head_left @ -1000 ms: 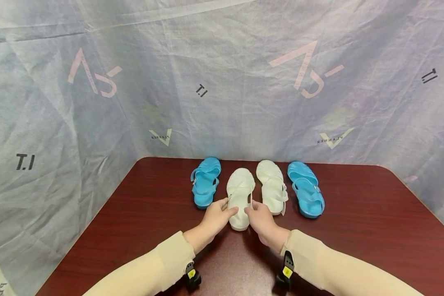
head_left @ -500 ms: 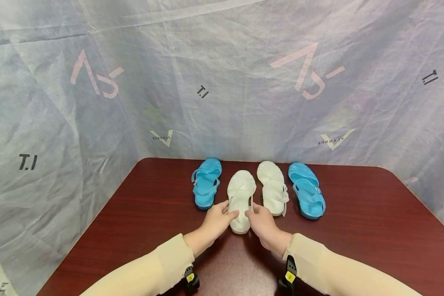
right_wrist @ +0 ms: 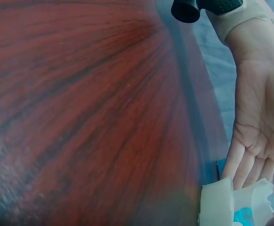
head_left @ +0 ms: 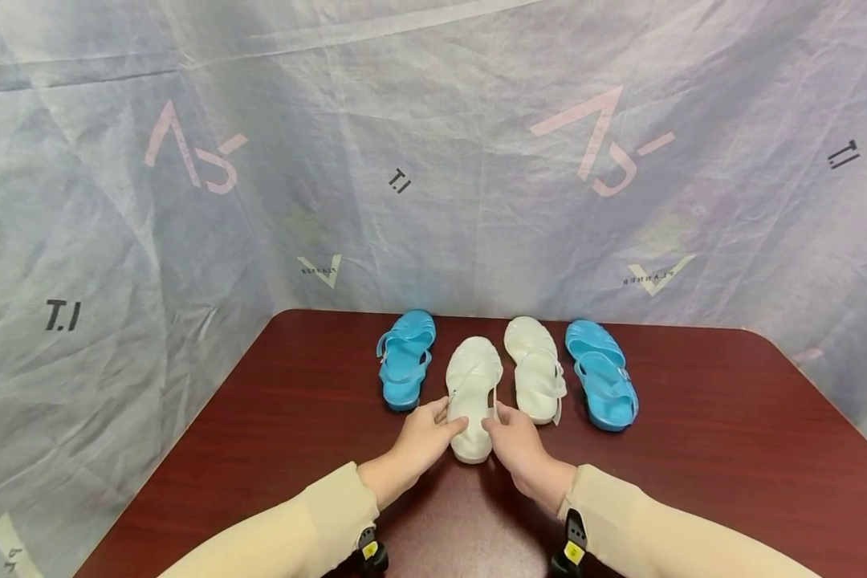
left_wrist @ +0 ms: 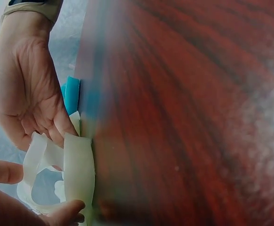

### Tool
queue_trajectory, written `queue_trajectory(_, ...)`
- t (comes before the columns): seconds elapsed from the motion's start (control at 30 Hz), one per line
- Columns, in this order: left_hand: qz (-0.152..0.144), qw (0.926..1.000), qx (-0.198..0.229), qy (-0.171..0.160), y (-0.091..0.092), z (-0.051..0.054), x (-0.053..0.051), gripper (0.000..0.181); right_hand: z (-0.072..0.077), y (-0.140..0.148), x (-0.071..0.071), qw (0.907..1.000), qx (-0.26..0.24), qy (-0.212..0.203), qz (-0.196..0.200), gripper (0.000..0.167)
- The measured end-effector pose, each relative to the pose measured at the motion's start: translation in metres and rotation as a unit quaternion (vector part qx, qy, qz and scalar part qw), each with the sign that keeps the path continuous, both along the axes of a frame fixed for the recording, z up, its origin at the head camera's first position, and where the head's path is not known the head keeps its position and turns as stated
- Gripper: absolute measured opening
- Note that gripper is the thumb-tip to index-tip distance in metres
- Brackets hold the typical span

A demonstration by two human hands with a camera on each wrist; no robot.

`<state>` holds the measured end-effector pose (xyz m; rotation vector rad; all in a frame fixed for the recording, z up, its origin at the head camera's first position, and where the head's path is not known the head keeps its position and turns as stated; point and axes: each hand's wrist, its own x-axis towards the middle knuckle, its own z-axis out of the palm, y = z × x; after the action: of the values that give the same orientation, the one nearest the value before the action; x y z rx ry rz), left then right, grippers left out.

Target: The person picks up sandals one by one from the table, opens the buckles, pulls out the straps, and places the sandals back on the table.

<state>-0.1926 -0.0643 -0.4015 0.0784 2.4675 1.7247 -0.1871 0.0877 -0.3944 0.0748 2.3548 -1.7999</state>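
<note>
In the head view, a white sandal [head_left: 474,373] lies toe-away between both hands, nearer to me than its neighbours. My left hand [head_left: 419,441] grips its left edge near the heel, thumb on the insole. The right hand [head_left: 523,449] pinches the opposite edge the same way. In the left wrist view the heel end [left_wrist: 79,165] faces the camera, its strap standing up. Fingers under or behind the sandal are partly hidden. Just right of the held one lies a second white sandal [head_left: 538,377].
One blue sandal [head_left: 406,361] lies to the left and another blue sandal [head_left: 602,373] at the far right, both toe-away near the back edge of the dark red wooden table [head_left: 274,449]. A grey printed cloth [head_left: 433,160] hangs behind and to the sides.
The gripped white sandal has come slightly toward me with both hands. The other sandals keep their places; the head view has tilted a little.
</note>
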Motion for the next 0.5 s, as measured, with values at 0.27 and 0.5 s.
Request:
queue_trajectory(0.27,-0.005,1.0000,0.005,0.002,-0.0009,-0.0043,0.0015,0.064,-0.0004,-0.0006,0.0047,1.0000,-0.003,-0.002,0.000,0.054)
queue_trajectory(0.5,-0.008,0.9999,0.010,0.007,-0.0015,-0.0036,0.0017,0.064,0.0006,-0.0024,0.0054,0.9999,-0.008,0.008,-0.001,0.053)
